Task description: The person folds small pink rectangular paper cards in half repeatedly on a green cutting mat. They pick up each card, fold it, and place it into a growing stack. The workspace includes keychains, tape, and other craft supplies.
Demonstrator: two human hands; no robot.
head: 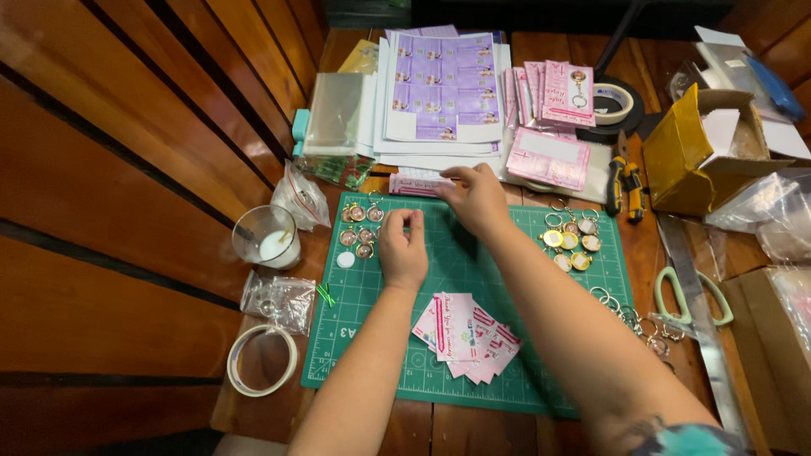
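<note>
My left hand (pixel 403 252) rests on the green cutting mat (pixel 507 371), fingers curled, pinching something small beside a cluster of round keychains (pixel 358 228); what it pinches is too small to tell. My right hand (pixel 473 198) reaches to the mat's far edge and its fingertips touch a thin stack of pink cards (pixel 418 183). A fan of pink and white cards (pixel 469 336) lies on the mat near me. More gold round keychains (pixel 570 241) sit on the mat's right side.
Purple sticker sheets (pixel 439 84), clear bags (pixel 334 114) and pink packaged cards (pixel 549 156) lie at the back. A cup of white stuff (pixel 269 236), tape rolls (pixel 262 361), pliers (pixel 625 181), scissors (pixel 684 295), a metal ruler (pixel 701 321) and a yellow box (pixel 688 152) surround the mat.
</note>
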